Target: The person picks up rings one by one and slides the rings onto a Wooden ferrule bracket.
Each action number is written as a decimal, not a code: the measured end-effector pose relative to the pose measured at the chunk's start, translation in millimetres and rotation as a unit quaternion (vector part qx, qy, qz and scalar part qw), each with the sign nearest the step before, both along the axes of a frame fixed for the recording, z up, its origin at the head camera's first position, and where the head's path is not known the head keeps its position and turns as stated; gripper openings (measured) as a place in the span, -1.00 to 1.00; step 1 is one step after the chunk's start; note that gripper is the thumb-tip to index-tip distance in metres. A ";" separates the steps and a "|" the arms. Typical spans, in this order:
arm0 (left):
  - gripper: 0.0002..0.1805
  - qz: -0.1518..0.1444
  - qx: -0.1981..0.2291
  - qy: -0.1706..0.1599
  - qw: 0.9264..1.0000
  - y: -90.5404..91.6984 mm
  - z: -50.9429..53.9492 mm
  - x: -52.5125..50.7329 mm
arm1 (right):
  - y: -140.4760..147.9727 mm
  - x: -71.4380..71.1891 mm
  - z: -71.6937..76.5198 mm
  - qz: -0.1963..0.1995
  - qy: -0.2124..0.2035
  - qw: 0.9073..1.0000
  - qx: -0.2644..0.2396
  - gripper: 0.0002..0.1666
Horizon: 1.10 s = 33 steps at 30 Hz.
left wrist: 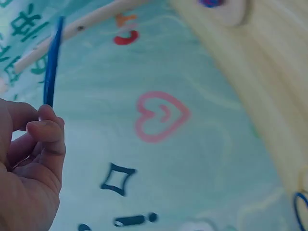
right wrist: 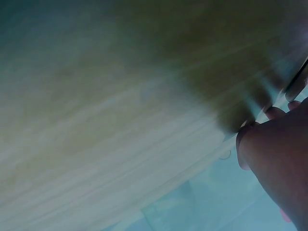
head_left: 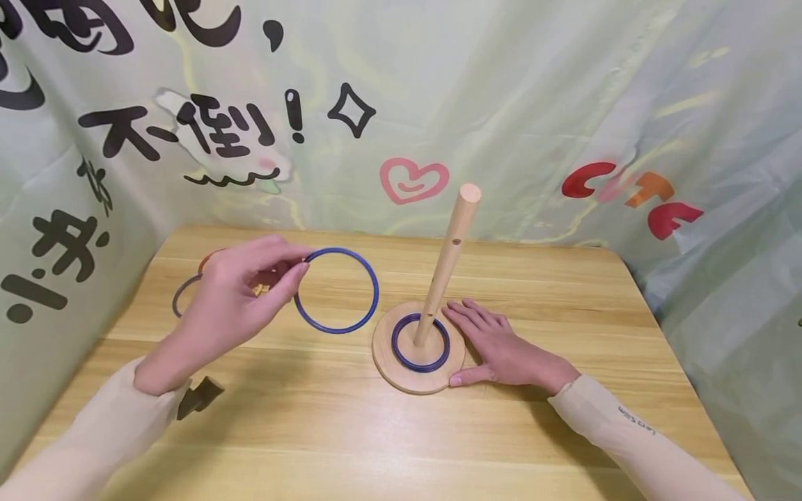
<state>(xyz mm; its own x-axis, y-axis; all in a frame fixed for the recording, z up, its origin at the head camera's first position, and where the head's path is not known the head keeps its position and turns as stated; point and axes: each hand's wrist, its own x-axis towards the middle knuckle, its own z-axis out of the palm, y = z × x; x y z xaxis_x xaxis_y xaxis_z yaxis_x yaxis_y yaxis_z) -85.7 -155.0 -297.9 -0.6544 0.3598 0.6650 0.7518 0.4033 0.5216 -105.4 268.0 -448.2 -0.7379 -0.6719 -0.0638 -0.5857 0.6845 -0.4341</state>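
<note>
My left hand [head_left: 234, 299] pinches a blue ring [head_left: 376, 292] by its left edge, between thumb and fingers, above the table. In the left wrist view the blue ring [left wrist: 52, 67] shows edge-on over the fingertips. Right of it stands a wooden peg [head_left: 446, 268] on a round wooden base [head_left: 388, 358], leaning a little in view. Dark blue rings [head_left: 402, 360] lie on the base around the peg's foot; how many is hard to tell. With fingers extended, my right hand [head_left: 507, 351] rests against the base's right edge. The right wrist view shows this hand [right wrist: 279, 149] only partly.
Behind my left hand lie a red ring [head_left: 205, 261] and a greyish-purple ring [head_left: 178, 298], both partly hidden. Something small and yellow [head_left: 261, 289] shows beneath the hand. The wooden table [head_left: 351, 445] meets a printed curtain [head_left: 501, 104] at the back and sides.
</note>
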 end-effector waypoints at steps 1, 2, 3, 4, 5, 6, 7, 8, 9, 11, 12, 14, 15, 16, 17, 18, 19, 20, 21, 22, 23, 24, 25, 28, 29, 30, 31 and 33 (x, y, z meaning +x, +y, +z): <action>-0.69 -0.009 0.015 -0.013 1.000 4.1 5.9 -0.5 | 0.2 -0.1 0.0 0.000 0.000 1.000 -0.001 0.42; -0.70 -0.016 0.029 -0.025 0.999 8.4 11.5 -1.0 | 0.5 -0.2 0.0 0.001 0.000 1.000 -0.001 0.42; -0.71 -0.024 0.043 -0.038 0.998 13.0 16.5 -1.3 | 0.8 -0.1 0.0 0.001 -0.001 1.000 -0.002 0.42; -0.72 -0.033 0.059 -0.053 0.996 17.9 21.3 -1.7 | 1.1 0.0 0.1 0.001 -0.002 1.000 -0.003 0.42; -0.73 -0.041 0.076 -0.068 0.994 23.1 25.7 -2.3 | 1.4 0.2 0.1 0.001 -0.002 1.000 -0.003 0.42; -0.74 -0.049 0.093 -0.082 0.991 28.5 30.1 -2.9 | 1.7 0.4 0.0 0.001 -0.002 1.000 -0.004 0.42; -0.75 -0.058 0.109 -0.094 0.988 33.8 34.0 -4.0 | 2.0 0.4 -0.2 0.002 -0.002 1.000 -0.004 0.42; -0.74 -0.067 0.125 -0.104 0.984 39.2 37.6 -5.0 | 2.3 0.4 -0.2 0.002 -0.001 1.000 -0.004 0.42; -0.74 -0.077 0.142 -0.114 0.980 44.7 41.3 -6.3 | 2.5 0.4 -0.2 0.002 -0.001 1.000 -0.005 0.42; -0.72 -0.093 0.167 -0.125 0.974 55.3 48.7 -8.9 | 2.7 0.3 -0.2 0.002 0.000 1.000 -0.005 0.42; -0.72 -0.100 0.176 -0.129 0.971 60.2 52.4 -10.2 | 2.6 0.0 -0.5 0.003 0.001 1.000 -0.005 0.42; -0.71 -0.113 0.188 -0.133 0.967 69.5 59.2 -13.5 | 2.4 -0.2 -0.5 0.005 0.002 1.000 -0.003 0.42; -0.70 -0.120 0.193 -0.136 0.964 73.8 62.5 -15.3 | 2.1 -0.3 -0.3 0.006 0.001 1.000 -0.003 0.41; -0.70 -0.125 0.194 -0.138 0.963 78.0 65.5 -17.2 | 2.0 -0.4 -0.2 0.006 0.001 1.000 -0.002 0.41; -0.70 -0.129 0.195 -0.141 0.962 81.7 67.9 -19.6 | 1.9 -0.4 0.0 0.007 0.001 1.000 -0.001 0.41; -0.70 -0.133 0.196 -0.145 0.961 85.4 69.7 -22.3 | 2.0 -0.4 0.3 0.006 0.001 1.000 0.000 0.41; -0.69 -0.138 0.196 -0.149 0.959 89.0 71.0 -25.1 | 2.1 -0.2 1.0 0.006 0.001 1.000 0.000 0.41; -0.69 -0.143 0.196 -0.156 0.957 92.3 71.5 -28.1 | 2.2 0.0 1.6 0.004 0.001 1.000 0.000 0.42; -0.69 -0.147 0.196 -0.161 0.956 95.4 71.1 -31.0 | 2.3 0.1 1.9 0.004 0.002 1.000 0.000 0.42; -0.69 -0.149 0.195 -0.165 0.955 98.2 69.8 -34.3 | 2.4 0.2 2.0 0.004 0.003 1.000 0.001 0.42; -0.69 -0.152 0.193 -0.170 0.954 100.6 67.8 -37.4 | 2.4 0.1 2.1 0.004 0.005 1.000 0.001 0.42; -0.69 -0.152 0.189 -0.175 0.954 102.7 65.0 -40.4 | 2.2 0.2 2.2 0.005 0.006 1.000 0.001 0.42; -0.70 -0.151 0.183 -0.182 0.954 104.1 61.9 -42.9 | 2.0 0.1 2.1 0.006 0.007 1.000 0.000 0.41; -0.70 -0.140 0.166 -0.202 0.955 106.1 51.4 -48.7 | 0.9 -0.3 1.3 0.007 0.011 1.000 0.000 0.41; -0.69 -0.136 0.157 -0.209 0.956 105.9 47.4 -49.9 | 0.5 -0.3 1.0 0.007 0.011 1.000 -0.001 0.41; -0.69 -0.131 0.148 -0.216 0.956 105.8 43.7 -50.7 | 0.2 -0.2 0.8 0.006 0.011 1.000 -0.001 0.41; -0.68 -0.128 0.141 -0.222 0.956 105.5 40.3 -51.1 | 0.0 -0.2 0.7 0.006 0.011 1.000 0.000 0.41; -0.66 -0.121 0.125 -0.231 0.957 105.2 33.0 -51.7 | 0.1 0.0 0.7 0.005 0.012 1.000 0.001 0.41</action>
<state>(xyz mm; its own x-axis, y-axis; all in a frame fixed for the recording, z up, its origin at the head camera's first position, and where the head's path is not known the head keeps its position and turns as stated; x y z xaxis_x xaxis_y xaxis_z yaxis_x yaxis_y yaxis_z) -137.4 -49.9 -264.9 -0.8170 0.4052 0.4103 0.4734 0.0648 0.8785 -105.4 268.0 -447.6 -0.7322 -0.6794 -0.0481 -0.6030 0.6795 -0.4180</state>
